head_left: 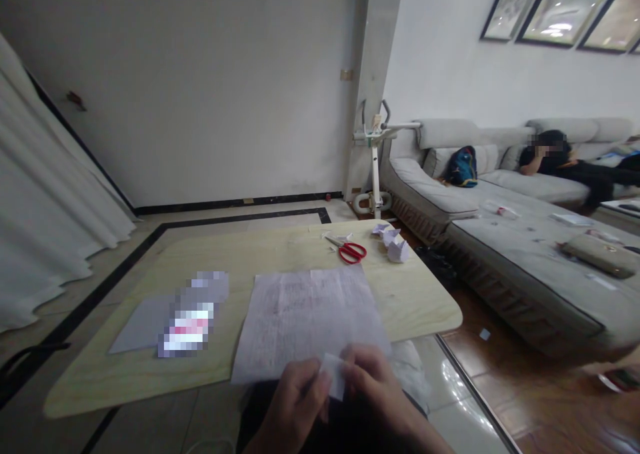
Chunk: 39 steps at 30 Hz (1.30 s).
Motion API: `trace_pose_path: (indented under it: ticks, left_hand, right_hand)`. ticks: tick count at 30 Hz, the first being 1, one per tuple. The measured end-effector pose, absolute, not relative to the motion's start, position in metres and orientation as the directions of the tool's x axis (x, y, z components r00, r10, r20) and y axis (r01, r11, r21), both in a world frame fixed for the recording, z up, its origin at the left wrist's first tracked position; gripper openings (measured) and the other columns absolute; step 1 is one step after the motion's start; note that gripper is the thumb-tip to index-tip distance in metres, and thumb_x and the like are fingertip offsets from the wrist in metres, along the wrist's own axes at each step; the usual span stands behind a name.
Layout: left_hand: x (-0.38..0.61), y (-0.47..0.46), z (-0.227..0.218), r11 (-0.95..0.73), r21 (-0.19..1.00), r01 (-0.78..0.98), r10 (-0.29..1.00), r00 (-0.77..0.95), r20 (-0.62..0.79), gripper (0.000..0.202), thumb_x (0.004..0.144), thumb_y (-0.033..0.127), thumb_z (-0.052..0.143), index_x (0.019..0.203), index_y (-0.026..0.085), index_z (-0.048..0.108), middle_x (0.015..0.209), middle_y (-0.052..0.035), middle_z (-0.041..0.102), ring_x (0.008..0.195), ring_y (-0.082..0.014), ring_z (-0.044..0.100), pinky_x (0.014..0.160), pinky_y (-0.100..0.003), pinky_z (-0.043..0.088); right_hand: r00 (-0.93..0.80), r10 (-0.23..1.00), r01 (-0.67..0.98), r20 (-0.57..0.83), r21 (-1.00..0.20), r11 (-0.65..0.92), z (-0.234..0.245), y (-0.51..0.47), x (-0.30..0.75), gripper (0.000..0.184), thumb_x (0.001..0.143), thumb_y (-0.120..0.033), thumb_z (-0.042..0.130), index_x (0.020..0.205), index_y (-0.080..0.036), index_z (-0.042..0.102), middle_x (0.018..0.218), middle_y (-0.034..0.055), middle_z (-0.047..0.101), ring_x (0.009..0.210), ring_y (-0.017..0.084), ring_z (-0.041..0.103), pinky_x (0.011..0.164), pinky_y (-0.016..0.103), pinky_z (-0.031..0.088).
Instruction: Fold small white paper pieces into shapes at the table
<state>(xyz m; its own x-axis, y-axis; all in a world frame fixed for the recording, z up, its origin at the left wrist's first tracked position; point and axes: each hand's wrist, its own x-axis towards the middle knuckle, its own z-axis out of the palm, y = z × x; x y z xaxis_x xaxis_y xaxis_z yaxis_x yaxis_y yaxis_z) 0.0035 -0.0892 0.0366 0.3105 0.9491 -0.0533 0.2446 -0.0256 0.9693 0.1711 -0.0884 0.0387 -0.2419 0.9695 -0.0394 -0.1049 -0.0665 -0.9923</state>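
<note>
My left hand (295, 401) and my right hand (375, 391) meet at the bottom of the view, just off the near edge of a light wooden table (150, 374). Both pinch a small folded white paper piece (334, 374) between their fingertips. A large creased sheet of paper (307, 317) lies flat on the table right in front of the hands. Farther back lie red-handled scissors (350, 249) and a few small folded paper shapes (395, 244).
A grey sheet with a blurred item (170, 321) lies on the table's left side. A grey sofa (500, 241) runs along the right, with a person (565, 164) lying on it and a blue bag (461, 167). White curtains (45, 227) hang at left.
</note>
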Motion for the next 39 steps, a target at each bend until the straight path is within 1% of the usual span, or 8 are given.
trace_pose_path:
  ticks: [10, 14, 16, 21, 26, 30, 35, 39]
  left_hand:
    - [0.004, -0.094, 0.038, 0.076, 0.97, 0.231, 0.957, 0.258, -0.137, 0.043, 0.077, 0.062, 0.053, 0.066, 0.022, 0.061, 0.06, -0.0027, 0.064, 0.06, -0.0181, 0.059, 0.065, -0.027, 0.052]
    - [0.007, -0.098, 0.036, 0.119, 0.973, 0.197, 0.972, 0.174, -0.154, 0.038, 0.074, 0.059, 0.06, 0.082, 0.022, 0.064, 0.061, -0.0011, 0.064, 0.06, -0.0186, 0.06, 0.064, -0.028, 0.053]
    - [0.008, -0.1, 0.034, 0.129, 0.973, 0.192, 0.978, 0.14, -0.158, 0.038, 0.074, 0.058, 0.06, 0.082, 0.021, 0.063, 0.063, -0.0011, 0.064, 0.059, -0.0183, 0.06, 0.062, -0.028, 0.052]
    - [0.006, -0.097, 0.024, 0.134, 0.975, 0.176, 0.988, 0.051, -0.145, 0.042, 0.076, 0.058, 0.058, 0.094, 0.02, 0.063, 0.076, -0.0045, 0.068, 0.067, -0.0201, 0.063, 0.067, -0.029, 0.054]
    - [0.007, -0.093, 0.023, 0.151, 0.966, 0.208, 0.985, 0.046, -0.164, 0.042, 0.072, 0.057, 0.063, 0.095, 0.022, 0.064, 0.095, -0.0078, 0.071, 0.084, -0.0244, 0.065, 0.076, -0.032, 0.054]
    - [0.013, -0.095, 0.031, 0.175, 0.962, 0.211, 0.981, 0.047, -0.189, 0.039, 0.075, 0.057, 0.061, 0.094, 0.023, 0.063, 0.091, -0.0068, 0.072, 0.078, -0.0231, 0.065, 0.073, -0.032, 0.054]
    - [0.014, -0.096, 0.034, 0.134, 0.982, 0.135, 0.99, 0.015, -0.137, 0.04, 0.074, 0.056, 0.063, 0.092, 0.02, 0.064, 0.078, -0.005, 0.07, 0.064, -0.0195, 0.063, 0.063, -0.029, 0.054]
    - [0.006, -0.091, 0.033, 0.132, 0.986, 0.103, 0.984, 0.104, -0.142, 0.036, 0.076, 0.054, 0.061, 0.079, 0.018, 0.065, 0.063, -0.0021, 0.065, 0.058, -0.0178, 0.061, 0.06, -0.027, 0.053]
  right_hand:
    - [-0.212, 0.969, -0.188, -0.124, -0.968, -0.165, 0.041, -0.095, 0.173, 0.051, 0.069, -0.062, 0.066, 0.054, -0.018, 0.046, 0.054, -0.0034, 0.04, 0.055, 0.011, 0.038, 0.052, 0.022, 0.031]
    - [-0.213, 0.972, -0.169, -0.098, -0.976, -0.135, 0.042, -0.094, 0.173, 0.05, 0.071, -0.061, 0.065, 0.053, -0.017, 0.046, 0.056, -0.0024, 0.042, 0.057, 0.012, 0.039, 0.052, 0.022, 0.032]
    - [-0.222, 0.972, -0.15, -0.074, -0.983, -0.109, 0.041, -0.092, 0.172, 0.051, 0.072, -0.062, 0.063, 0.053, -0.017, 0.046, 0.054, -0.0029, 0.041, 0.056, 0.011, 0.039, 0.051, 0.022, 0.032]
    - [-0.244, 0.969, -0.098, -0.03, -0.994, -0.056, 0.044, -0.09, 0.171, 0.052, 0.075, -0.063, 0.061, 0.054, -0.017, 0.046, 0.055, -0.0034, 0.041, 0.057, 0.011, 0.04, 0.053, 0.022, 0.034]
    - [-0.338, 0.941, -0.185, -0.011, -0.98, -0.077, 0.042, -0.093, 0.172, 0.043, 0.083, -0.056, 0.058, 0.069, -0.015, 0.058, 0.063, -0.001, 0.048, 0.062, 0.013, 0.046, 0.06, 0.024, 0.04]
    - [-0.283, 0.959, -0.193, -0.002, -0.979, -0.059, 0.038, -0.094, 0.174, 0.041, 0.087, -0.052, 0.054, 0.069, -0.015, 0.056, 0.064, -0.0012, 0.046, 0.062, 0.012, 0.044, 0.061, 0.023, 0.04]
    - [-0.269, 0.963, -0.065, 0.021, -0.998, 0.004, 0.044, -0.095, 0.172, 0.041, 0.088, -0.054, 0.051, 0.078, -0.015, 0.06, 0.071, 0.0014, 0.052, 0.069, 0.014, 0.047, 0.064, 0.023, 0.042]
    - [-0.35, 0.936, -0.053, 0.03, -0.999, 0.012, 0.047, -0.097, 0.169, 0.041, 0.091, -0.051, 0.048, 0.08, -0.014, 0.06, 0.074, 0.0025, 0.054, 0.072, 0.015, 0.049, 0.068, 0.024, 0.043]
